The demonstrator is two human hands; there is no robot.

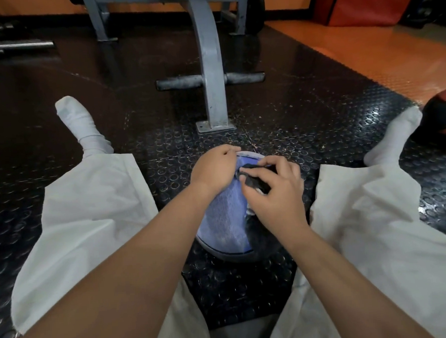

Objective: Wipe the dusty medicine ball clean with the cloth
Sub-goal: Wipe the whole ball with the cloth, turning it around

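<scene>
Medicine ball point(261, 233) on floor mat point(250, 284) btw legs, just under both hands, w/ blue cloth point(224, 215) draped over its left half. L hand point(214, 172) gripping cloth's far edge. R hand point(273, 192) pinching dark item point(254, 181), can't tell what. Uncovered side to right of cloth, nearer R hand.

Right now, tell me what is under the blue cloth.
A dark medicine ball, only its lower right side showing; the blue cloth covers the rest, so dust there cannot be judged. The left hand grips the cloth's far edge; the right hand pinches a dark object.
</scene>
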